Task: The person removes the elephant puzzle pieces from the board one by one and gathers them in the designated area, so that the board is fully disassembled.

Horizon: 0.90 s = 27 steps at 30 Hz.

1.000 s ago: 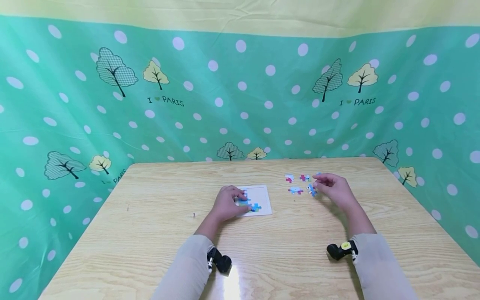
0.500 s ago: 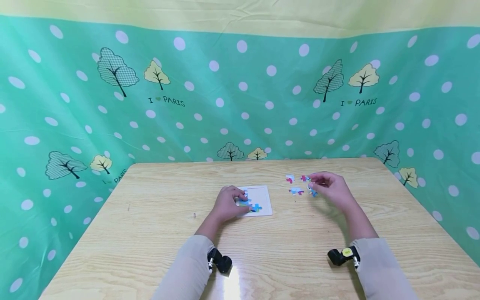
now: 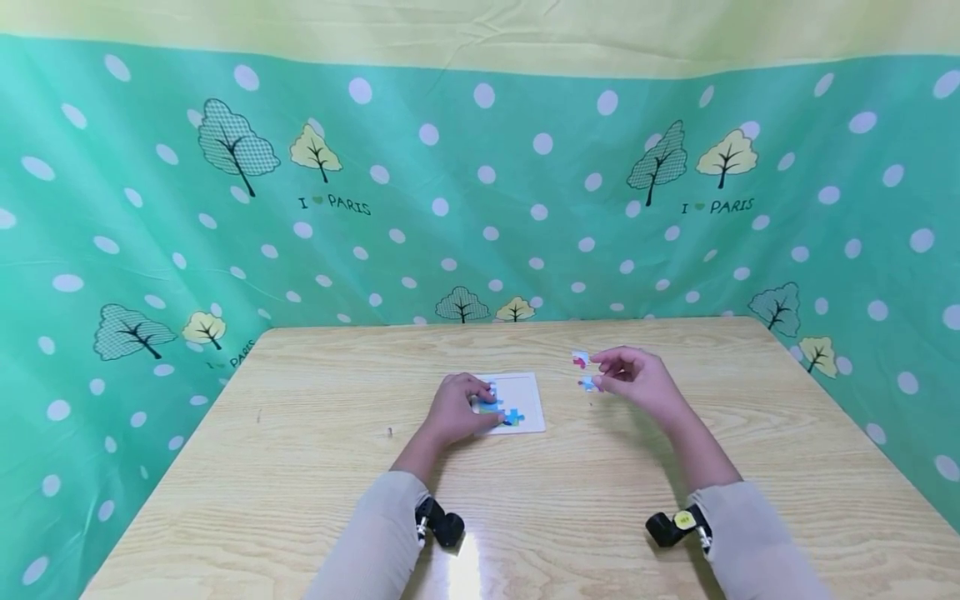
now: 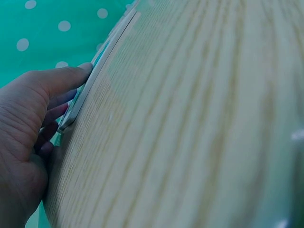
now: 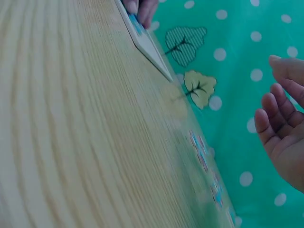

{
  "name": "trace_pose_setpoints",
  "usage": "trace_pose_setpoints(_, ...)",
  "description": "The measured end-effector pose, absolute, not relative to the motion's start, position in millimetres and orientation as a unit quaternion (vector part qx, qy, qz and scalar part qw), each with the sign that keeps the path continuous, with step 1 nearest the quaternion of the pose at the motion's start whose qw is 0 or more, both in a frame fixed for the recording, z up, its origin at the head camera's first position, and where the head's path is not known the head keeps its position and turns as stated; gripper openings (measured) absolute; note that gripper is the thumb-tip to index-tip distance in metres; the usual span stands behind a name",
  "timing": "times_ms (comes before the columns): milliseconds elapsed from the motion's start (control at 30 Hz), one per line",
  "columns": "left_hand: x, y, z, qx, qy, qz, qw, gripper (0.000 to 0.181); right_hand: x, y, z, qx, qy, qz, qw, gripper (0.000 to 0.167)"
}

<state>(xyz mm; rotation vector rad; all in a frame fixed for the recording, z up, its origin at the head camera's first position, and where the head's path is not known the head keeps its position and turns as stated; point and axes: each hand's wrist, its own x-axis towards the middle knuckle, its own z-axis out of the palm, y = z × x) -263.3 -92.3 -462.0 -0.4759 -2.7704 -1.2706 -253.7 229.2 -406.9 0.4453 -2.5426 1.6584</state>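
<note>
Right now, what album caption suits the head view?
Left hand rests on a puzzle board; right hand hovers near loose pieces on a wooden table.

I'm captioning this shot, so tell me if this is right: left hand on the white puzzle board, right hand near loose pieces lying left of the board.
The side is wrong: the loose pieces lie right of the white puzzle board, as the head view shows. The rest stands: the left hand is on the board, the right hand near the pieces.

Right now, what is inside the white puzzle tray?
Blue puzzle pieces show toward the left and near sides; the tray is bare at far right. Whatever the left hand covers cannot be seen.
</note>
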Motion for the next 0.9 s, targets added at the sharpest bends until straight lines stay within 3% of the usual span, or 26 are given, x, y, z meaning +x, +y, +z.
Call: trace_pose_setpoints(900,-264,-96,-461,-0.161,-0.894,-0.417,0.017,0.017,-260,162,-419,0.188,-0.848,0.486,-0.1,0.023)
